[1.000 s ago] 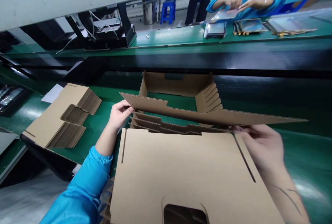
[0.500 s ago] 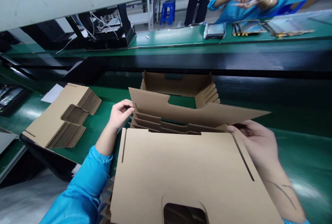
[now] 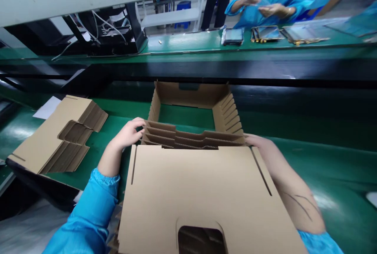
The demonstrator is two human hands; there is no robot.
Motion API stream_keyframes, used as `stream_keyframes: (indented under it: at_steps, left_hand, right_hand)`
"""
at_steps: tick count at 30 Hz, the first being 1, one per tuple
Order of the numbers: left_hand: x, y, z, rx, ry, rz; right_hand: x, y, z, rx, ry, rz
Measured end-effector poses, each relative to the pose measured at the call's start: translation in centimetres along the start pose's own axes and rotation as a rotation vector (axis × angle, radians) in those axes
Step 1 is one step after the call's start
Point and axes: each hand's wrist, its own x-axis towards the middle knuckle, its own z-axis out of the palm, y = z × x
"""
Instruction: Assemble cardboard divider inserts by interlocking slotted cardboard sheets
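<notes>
In the head view a brown cardboard frame (image 3: 188, 89) with slotted side walls lies on the green bench. Several cardboard dividers (image 3: 191, 135) stand across its near part, seated in the slots. My left hand (image 3: 129, 132) has its fingers closed on the left end of the farthest divider. At the opposite end my right hand (image 3: 259, 140) grips the same divider, its fingertips largely hidden. Right in front of me a flat cardboard sheet (image 3: 200, 183) with two long slits and a cutout covers the near dividers' lower parts.
On the left lies a stack of cardboard dividers (image 3: 53, 132) beside a white paper (image 3: 47, 107). Beyond a dark channel, a co-worker (image 3: 271, 2) handles something small above a bench with glass-like panels (image 3: 266, 33). A black device (image 3: 118, 34) with cables stands at the back left.
The farthest divider, tilted and sticking out to the right before, now sits straight and lower in the frame's slots. My right hand has moved left with its end.
</notes>
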Motion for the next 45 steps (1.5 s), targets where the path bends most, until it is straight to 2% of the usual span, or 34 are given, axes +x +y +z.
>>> stream_keyframes:
  at_steps: [2,5,6,7,9,12,15,20,23,26,29,33,36,40,45]
  left_hand:
    - [0.0,-0.4,0.0,-0.056,0.020,0.007]
    - [-0.2,-0.6,0.1,-0.375,0.163,0.047]
    - [-0.4,-0.6,0.2,-0.499,0.174,0.069]
    - [-0.5,-0.4,0.1,-0.598,0.156,0.093]
    - [-0.8,0.0,0.1,-0.679,0.074,0.130]
    - [-1.0,1.2,0.3,-0.611,-0.008,0.158]
    - [-1.0,2.3,1.0,-0.589,0.040,0.155]
    - [-0.5,3.3,2.5,-0.599,0.309,0.060]
    - [-0.3,3.5,3.0,-0.560,0.478,-0.047]
    - [-0.5,3.8,3.0,-0.479,0.553,-0.111]
    - [-0.6,3.8,2.5,-0.445,0.509,-0.136]
    - [-0.4,3.2,1.4,-0.494,0.403,-0.032]
    - [-0.1,2.7,1.0,-0.483,0.417,0.027]
    - [0.0,2.3,1.0,-0.461,0.425,0.003]
    - [-0.2,1.5,1.2,-0.451,0.423,-0.020]
  right_hand:
    - [0.0,0.4,-0.2,0.026,-0.045,-0.009]
    - [-0.2,0.9,-0.3,0.175,0.142,-0.092]
    - [-0.3,1.0,-0.3,0.275,0.191,-0.142]
    - [-0.5,1.0,-0.3,0.385,0.216,-0.194]
    - [-0.8,0.8,-0.1,0.538,0.185,-0.282]
    - [-1.1,-0.1,0.3,0.540,0.126,-0.297]
    - [-1.3,-1.1,0.8,0.543,0.156,-0.228]
    - [-1.5,-1.6,1.5,0.564,0.367,-0.103]
    - [-1.6,-1.7,1.9,0.441,0.478,-0.075]
    - [-1.8,-1.9,2.1,0.307,0.533,-0.104]
    - [-1.9,-2.2,2.0,0.286,0.518,-0.066]
    - [-1.9,-2.5,1.8,0.319,0.464,-0.103]
    - [-1.7,-2.5,1.7,0.284,0.454,-0.151]
    - [-1.6,-1.8,1.2,0.247,0.455,-0.163]
    - [-1.7,0.4,0.6,0.265,0.438,-0.299]
